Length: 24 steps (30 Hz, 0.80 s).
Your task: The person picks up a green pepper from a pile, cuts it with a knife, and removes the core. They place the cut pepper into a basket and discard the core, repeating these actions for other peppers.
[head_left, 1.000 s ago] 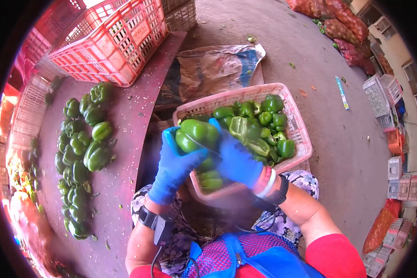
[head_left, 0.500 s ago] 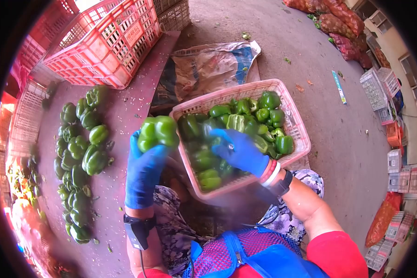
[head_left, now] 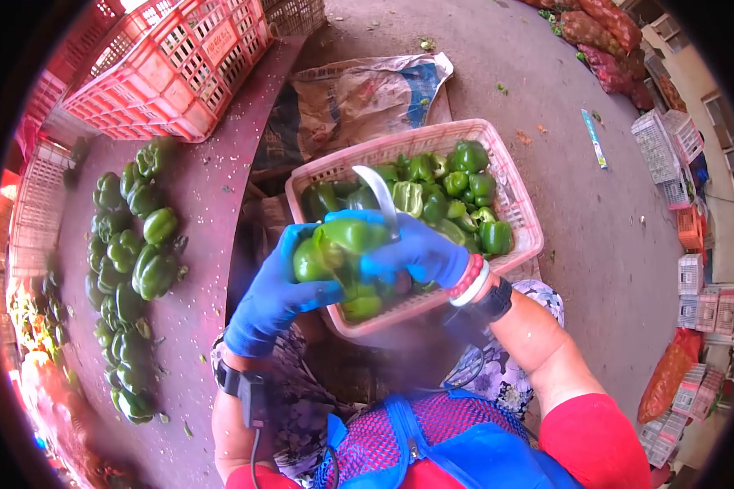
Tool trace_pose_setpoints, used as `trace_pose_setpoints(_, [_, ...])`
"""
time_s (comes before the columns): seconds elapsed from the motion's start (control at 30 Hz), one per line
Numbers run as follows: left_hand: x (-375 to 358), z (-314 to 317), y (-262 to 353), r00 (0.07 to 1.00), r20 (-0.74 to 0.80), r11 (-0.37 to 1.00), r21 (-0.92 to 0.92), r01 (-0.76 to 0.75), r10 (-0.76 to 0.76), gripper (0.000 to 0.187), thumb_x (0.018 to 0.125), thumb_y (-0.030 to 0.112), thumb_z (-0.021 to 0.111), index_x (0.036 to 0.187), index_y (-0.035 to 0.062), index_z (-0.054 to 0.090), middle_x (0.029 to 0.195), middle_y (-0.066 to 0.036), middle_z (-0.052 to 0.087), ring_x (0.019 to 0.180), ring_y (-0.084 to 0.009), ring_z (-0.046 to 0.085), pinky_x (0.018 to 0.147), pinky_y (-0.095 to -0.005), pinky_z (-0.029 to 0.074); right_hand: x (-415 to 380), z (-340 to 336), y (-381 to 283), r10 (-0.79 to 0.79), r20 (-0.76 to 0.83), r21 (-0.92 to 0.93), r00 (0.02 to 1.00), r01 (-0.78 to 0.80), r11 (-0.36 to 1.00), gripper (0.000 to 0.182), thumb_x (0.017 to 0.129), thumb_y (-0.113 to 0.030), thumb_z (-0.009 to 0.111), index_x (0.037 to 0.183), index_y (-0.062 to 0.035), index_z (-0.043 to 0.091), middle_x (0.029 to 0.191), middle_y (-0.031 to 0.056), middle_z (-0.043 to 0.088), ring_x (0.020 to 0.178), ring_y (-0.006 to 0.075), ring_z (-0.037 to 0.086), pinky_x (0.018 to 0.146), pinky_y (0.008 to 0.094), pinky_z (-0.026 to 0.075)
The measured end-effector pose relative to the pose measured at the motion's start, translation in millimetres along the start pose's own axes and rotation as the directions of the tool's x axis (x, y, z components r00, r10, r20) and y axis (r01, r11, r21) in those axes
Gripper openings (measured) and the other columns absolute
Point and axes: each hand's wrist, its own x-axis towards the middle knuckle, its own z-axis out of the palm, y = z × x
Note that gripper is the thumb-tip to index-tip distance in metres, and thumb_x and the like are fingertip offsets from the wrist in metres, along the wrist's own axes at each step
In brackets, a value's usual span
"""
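Observation:
My left hand (head_left: 276, 292), in a blue glove, is wrapped round a green bell pepper (head_left: 308, 259) above the near left part of a pink plastic crate (head_left: 520, 208). In the other blue glove, my right hand (head_left: 434, 254) grips a small curved knife (head_left: 374, 182), its pale blade pointing up and away. Its fingers are against the pepper's right side; part of the pepper and the knife's handle are hidden by the gloves. Below both hands, the crate holds several green bell peppers (head_left: 470, 155), some of them cut or broken open.
Left of me, several green peppers (head_left: 156, 271) lie in a long pile on a purplish surface (head_left: 200, 326). Behind them stands a large pink crate (head_left: 183, 90). A worn sack (head_left: 342, 106) lies beyond my crate. Stacked crates (head_left: 661, 151) and filled net sacks (head_left: 595, 37) line the right side.
My left hand has brought the pepper right and inward over the crate. My right hand has come up to meet it, and the knife blade now shows clearly. The view has shifted slightly.

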Motion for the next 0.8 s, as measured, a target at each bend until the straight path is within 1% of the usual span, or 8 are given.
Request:
trace_pose_setpoints(0.03, [-2,-4,2,0.999,0.043,1.000,-0.018,-0.005,0.006,0.080,0.066,0.008,0.084,0.137,0.0035,0.048,0.130,-0.009,0.058,0.119,-0.0190,0.056,0.104,-0.0349,0.046,-1,-3,3,-0.010,0.003,0.052,1.000,0.010,0.999,0.055,0.087,-0.017,0.069,0.138,-0.0030,0.056,0.100,0.0049,0.070,0.072,0.0123,0.067,0.057,0.0233,0.049])
trace_pose_setpoints(0.23, [2,-14,-3,0.970,0.141,0.913,-0.387,-0.128,0.196,0.099,0.059,0.024,0.095,0.141,0.0023,0.045,0.140,-0.010,0.052,0.129,-0.0230,0.052,0.111,-0.0382,0.040,-19,-5,5,-0.052,-0.129,0.367,0.990,0.097,0.925,0.060,0.088,-0.027,0.063,0.140,0.0006,0.051,0.114,0.0172,0.070,0.080,0.0236,0.072,0.056,0.0282,0.054])
trace_pose_setpoints(0.4, [18,-10,-10,0.942,-0.089,0.841,-0.429,-0.329,0.323,0.075,0.086,0.030,0.074,0.146,0.0006,0.040,0.135,-0.018,0.056,0.123,-0.0335,0.059,0.104,-0.0494,0.050,-43,-41,-4,-0.150,-0.237,0.021,0.960,0.160,0.987,0.062,0.089,-0.031,0.069,0.141,-0.0020,0.051,0.115,0.0176,0.070,0.088,0.0219,0.071,0.065,0.0254,0.049])
trace_pose_setpoints(0.47, [20,-21,-9,0.957,-0.054,0.857,-0.433,-0.280,0.286,0.079,0.088,0.030,0.070,0.151,0.0002,0.033,0.147,-0.022,0.046,0.135,-0.0432,0.047,0.112,-0.0561,0.041,-52,-68,27,-0.016,-0.388,-0.609,0.922,-0.243,0.755,0.060,0.085,-0.039,0.074,0.137,-0.0149,0.056,0.116,0.0181,0.069,0.084,0.0262,0.069,0.069,0.0347,0.053])
trace_pose_setpoints(0.53, [21,-21,-12,0.959,-0.068,0.827,-0.491,-0.272,0.275,0.077,0.092,0.035,0.067,0.151,-0.0007,0.033,0.148,-0.023,0.045,0.136,-0.0440,0.046,0.114,-0.0576,0.037,-61,-79,83,-0.044,-0.413,-0.904,0.910,-0.403,0.142,0.054,0.082,-0.039,0.076,0.130,-0.0196,0.061,0.114,0.0178,0.068,0.085,0.0307,0.068,0.072,0.0409,0.054])
trace_pose_setpoints(0.63, [30,-28,-19,0.956,-0.098,0.906,-0.306,-0.294,0.278,0.074,0.097,0.042,0.059,0.150,-0.0020,0.034,0.149,-0.025,0.044,0.137,-0.0447,0.044,0.117,-0.0594,0.031,-64,-71,111,0.048,-0.371,-0.927,0.927,-0.373,0.033,0.040,0.079,-0.036,0.076,0.114,-0.0197,0.067,0.108,0.0170,0.064,0.091,0.0364,0.067,0.079,0.0477,0.053])
trace_pose_setpoints(0.7, [31,-27,-13,0.980,0.052,0.513,-0.857,-0.056,0.194,0.069,0.100,0.044,0.052,0.148,-0.0033,0.038,0.149,-0.026,0.044,0.138,-0.0440,0.042,0.119,-0.0600,0.027,-57,-74,117,0.057,-0.354,-0.934,0.934,-0.356,0.038,0.035,0.077,-0.033,0.076,0.108,-0.0178,0.068,0.104,0.0156,0.063,0.093,0.0359,0.067,0.080,0.0471,0.053])
trace_pose_setpoints(0.8, [39,-24,-32,0.920,-0.191,0.894,-0.236,-0.382,0.342,0.057,0.100,0.035,0.053,0.142,-0.0038,0.046,0.143,-0.025,0.050,0.135,-0.0424,0.047,0.117,-0.0594,0.033,-41,-74,143,0.087,-0.408,-0.912,0.909,-0.401,-0.084,0.035,0.075,-0.028,0.076,0.106,-0.0150,0.068,0.104,0.0160,0.063,0.096,0.0355,0.067,0.082,0.0474,0.054])
